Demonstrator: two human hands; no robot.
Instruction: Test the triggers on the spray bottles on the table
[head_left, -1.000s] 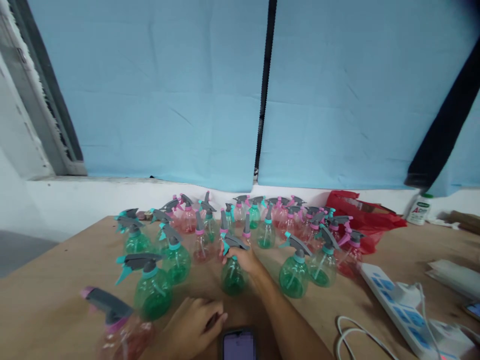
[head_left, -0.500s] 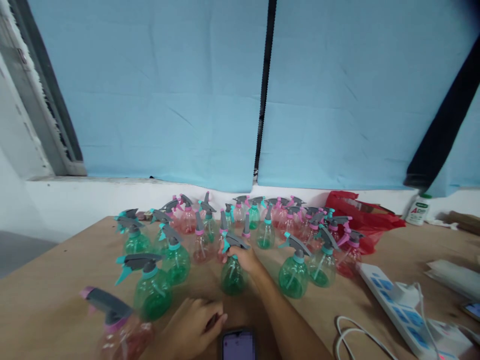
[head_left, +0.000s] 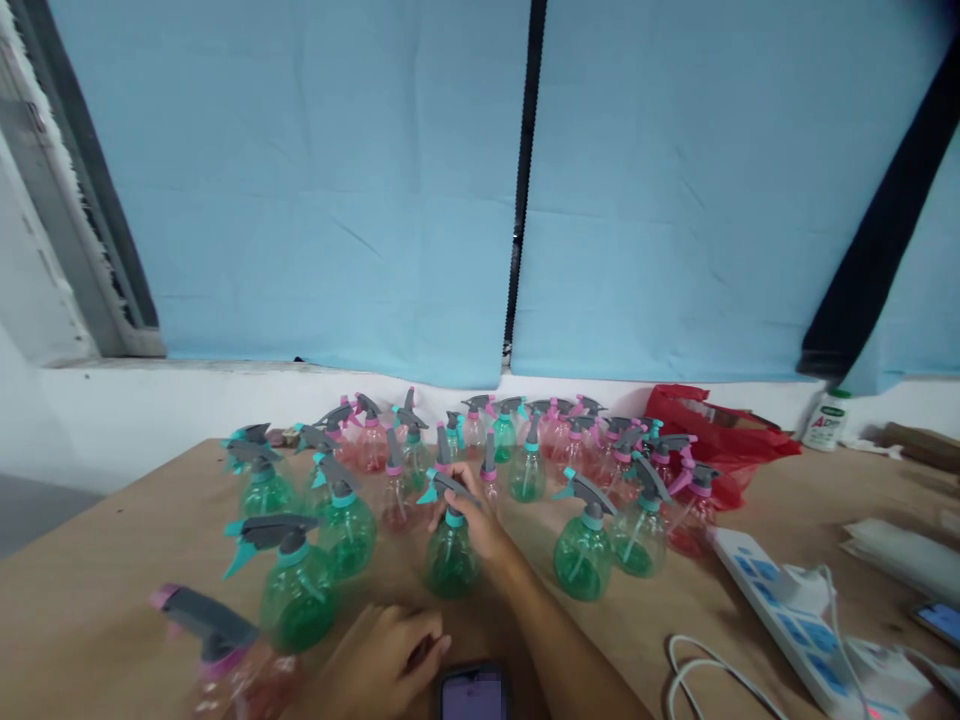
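I have the right hand (head_left: 474, 518) clamped on the middle green bottle (head_left: 450, 571), upright on the bench (head_left: 142, 570) at one o'clock from the left hand (head_left: 390, 648), which lies farther off, loosely curled, thumb and fingers apart.

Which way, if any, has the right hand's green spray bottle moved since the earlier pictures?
Yes: the green spray bottle has shifted slightly left relative to the smartphone.

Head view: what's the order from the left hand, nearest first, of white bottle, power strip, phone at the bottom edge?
1. Phone: bottom edge, just right of the left hand.
2. Power strip: farther right.
3. White bottle: far right, toward the back.
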